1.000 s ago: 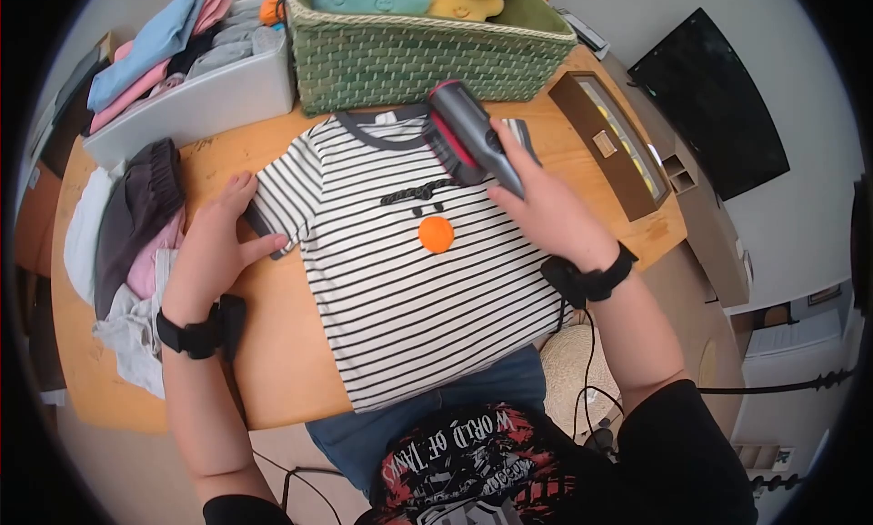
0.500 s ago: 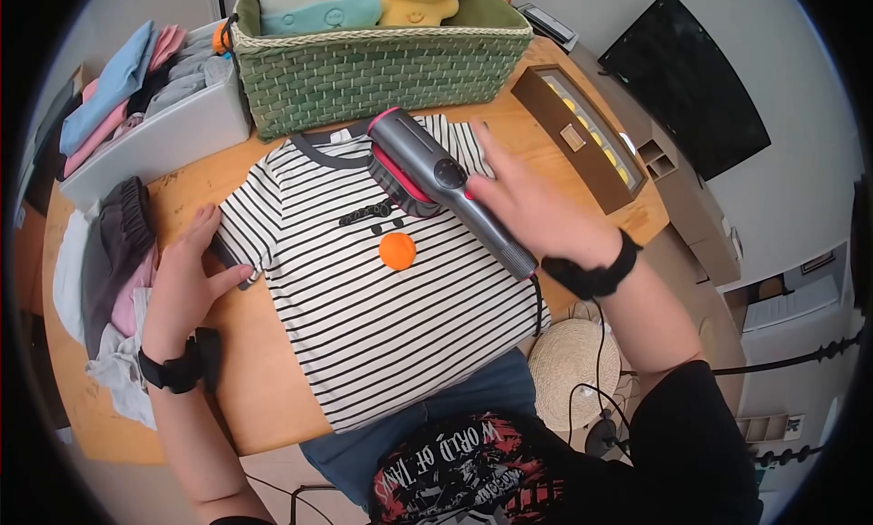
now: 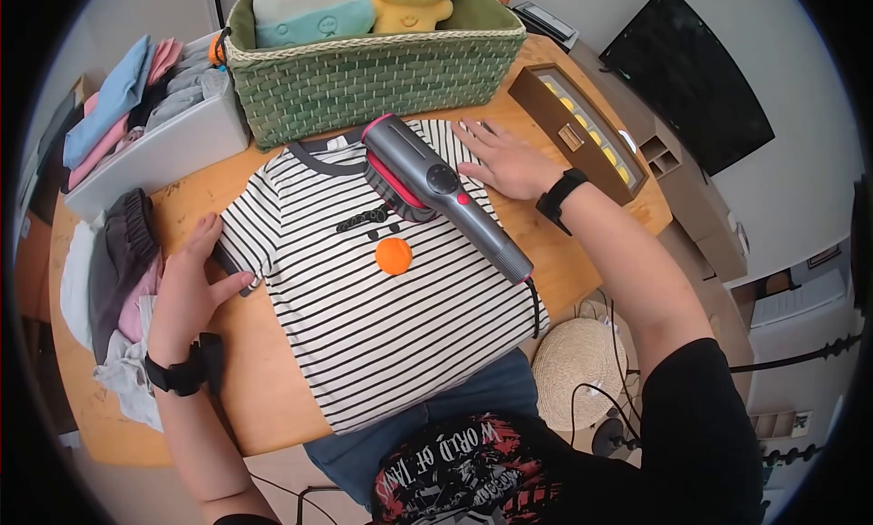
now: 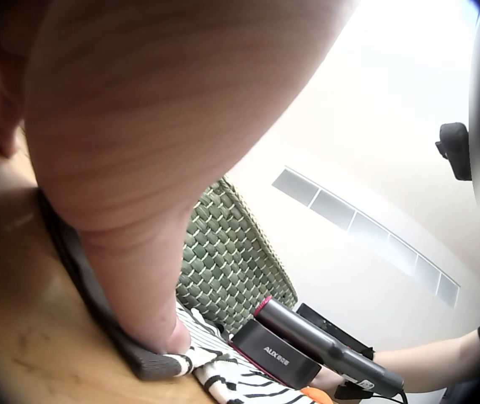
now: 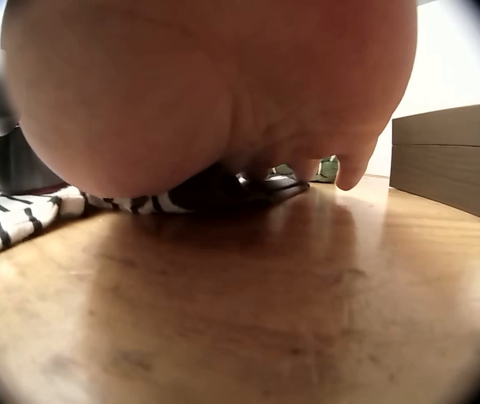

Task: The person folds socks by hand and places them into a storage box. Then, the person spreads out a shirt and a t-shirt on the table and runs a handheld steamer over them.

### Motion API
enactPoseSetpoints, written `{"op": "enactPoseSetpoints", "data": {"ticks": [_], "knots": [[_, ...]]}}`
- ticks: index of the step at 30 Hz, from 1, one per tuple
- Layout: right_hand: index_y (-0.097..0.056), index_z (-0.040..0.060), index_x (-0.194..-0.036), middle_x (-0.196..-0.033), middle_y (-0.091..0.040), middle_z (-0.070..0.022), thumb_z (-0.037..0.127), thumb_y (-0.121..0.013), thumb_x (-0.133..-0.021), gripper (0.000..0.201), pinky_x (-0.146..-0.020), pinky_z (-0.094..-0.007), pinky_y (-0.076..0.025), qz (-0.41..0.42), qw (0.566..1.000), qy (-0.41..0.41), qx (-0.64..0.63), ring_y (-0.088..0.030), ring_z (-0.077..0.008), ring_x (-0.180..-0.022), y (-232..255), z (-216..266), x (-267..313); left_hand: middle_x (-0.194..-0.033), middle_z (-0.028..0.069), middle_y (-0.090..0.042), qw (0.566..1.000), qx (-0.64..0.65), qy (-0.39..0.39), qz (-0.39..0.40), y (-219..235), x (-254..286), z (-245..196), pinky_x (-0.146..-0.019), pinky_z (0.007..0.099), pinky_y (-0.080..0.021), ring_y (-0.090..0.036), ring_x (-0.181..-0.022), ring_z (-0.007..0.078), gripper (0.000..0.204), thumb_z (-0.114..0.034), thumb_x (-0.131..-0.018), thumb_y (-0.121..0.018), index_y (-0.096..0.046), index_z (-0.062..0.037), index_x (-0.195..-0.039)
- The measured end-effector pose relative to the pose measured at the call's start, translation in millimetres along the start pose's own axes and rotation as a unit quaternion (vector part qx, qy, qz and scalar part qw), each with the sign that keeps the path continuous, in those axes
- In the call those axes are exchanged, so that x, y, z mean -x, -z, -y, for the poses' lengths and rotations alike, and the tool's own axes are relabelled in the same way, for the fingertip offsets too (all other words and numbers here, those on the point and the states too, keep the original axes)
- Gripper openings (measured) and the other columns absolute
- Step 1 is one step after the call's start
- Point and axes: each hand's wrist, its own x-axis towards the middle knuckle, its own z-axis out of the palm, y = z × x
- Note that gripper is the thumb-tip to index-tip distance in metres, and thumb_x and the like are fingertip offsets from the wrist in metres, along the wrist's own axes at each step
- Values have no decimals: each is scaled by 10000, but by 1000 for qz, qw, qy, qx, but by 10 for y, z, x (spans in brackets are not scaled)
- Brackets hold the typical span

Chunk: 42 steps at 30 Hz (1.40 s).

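A striped shirt (image 3: 364,343) with an orange dot lies spread on the table, its neckline toward the basket. The grey and pink handheld steamer (image 3: 441,193) rests on its chest, untouched by either hand; in the left wrist view the steamer (image 4: 286,345) shows its side. The left hand (image 3: 186,284) lies with fingers spread at the sleeve on the left, its thumb (image 4: 168,332) on the sleeve hem. At the other sleeve, the right hand (image 3: 509,161) rests flat with fingers extended, partly on the cloth and partly on the wood.
A green woven basket (image 3: 364,84) with plush toys stands behind the shirt. At the left are a white bin (image 3: 168,157) of folded clothes and a loose clothes pile (image 3: 118,270). A brown box (image 3: 568,130) sits at the right. The steamer's cord hangs off the near edge.
The right hand has let go of the steamer, which now lies on the shirt, and has moved to the right sleeve. The left hand stays at its sleeve. The head view has shifted.
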Motion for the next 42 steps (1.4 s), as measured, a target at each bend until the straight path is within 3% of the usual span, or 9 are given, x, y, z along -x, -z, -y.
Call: {"op": "enactPoseSetpoints", "data": {"ticks": [5,7,9,11,14,18,20,31,42], "knots": [[-247,112,-1605,-1639,-277,-190,528,-352,-1071,685,-1214,-462,-266,-88,994,9,68,-266,-368,-1510,1,83,60,-1502,273,-463,1000,14,6,5,1,0,11,-1198,361,-321,-400,-1456,335,792,-85,-738,-843,-480,97,-1418],[-325,42,-1564,-1495,-485,-220,504,-392,-1066,682,-1161,-435,-336,-189,972,38,-132,-399,-372,-1428,415,475,234,-1501,273,-463,1000,16,6,5,-1,5,22,-1197,361,-322,-399,-1456,334,791,-79,-738,-841,-480,98,-1418],[-351,-10,-1536,-1155,-658,-239,423,-501,-1040,675,-924,-455,-487,-71,970,-40,-231,-633,-396,-1057,760,869,452,-1497,276,-467,1000,23,15,4,2,5,-6,-1196,364,-324,-400,-1456,336,788,-79,-738,-841,-479,100,-1416],[-241,33,-1587,-1101,-652,-268,323,-556,-1021,710,-855,-476,-504,-113,964,0,-240,-650,-419,-930,656,1144,678,-1498,276,-466,1000,22,13,5,-5,7,0,-1195,366,-326,-398,-1456,337,788,-83,-740,-841,-479,99,-1416],[-12,170,-1632,-1089,-639,-307,155,-584,-994,857,-855,-490,-498,17,965,-41,-260,-642,-444,-944,573,1245,800,-1500,277,-464,1000,18,6,5,-13,3,9,-1195,369,-327,-395,-1458,339,784,-86,-743,-840,-479,97,-1415],[-34,198,-1635,-1093,-639,-300,139,-563,-999,829,-853,-490,-498,17,957,-56,-283,-645,-448,-931,554,1230,883,-1506,277,-457,1000,15,6,5,-3,7,24,-1199,369,-320,-389,-1461,344,772,-81,-749,-835,-482,95,-1413],[-69,230,-1635,-1080,-643,-302,123,-558,-996,812,-837,-491,-502,-53,962,-50,-264,-649,-460,-916,488,1198,966,-1506,277,-457,1000,17,5,4,-7,8,39,-1201,369,-317,-391,-1460,346,769,-79,-750,-834,-483,95,-1412],[-156,230,-1628,-976,-662,-285,156,-575,-992,765,-816,-479,-505,-61,958,-159,-231,-653,-445,-901,511,1138,694,-1497,270,-473,1000,7,3,1,-4,9,45,-1194,362,-327,-415,-1444,349,765,-84,-745,-837,-492,97,-1404],[-226,220,-1619,-1047,-678,-262,181,-591,-991,727,-829,-465,-512,-140,955,-152,-212,-663,-430,-950,450,1115,863,-1483,257,-498,1000,4,-5,-4,-17,13,60,-1184,366,-339,-431,-1436,343,748,-89,-749,-831,-503,88,-1398]]}}
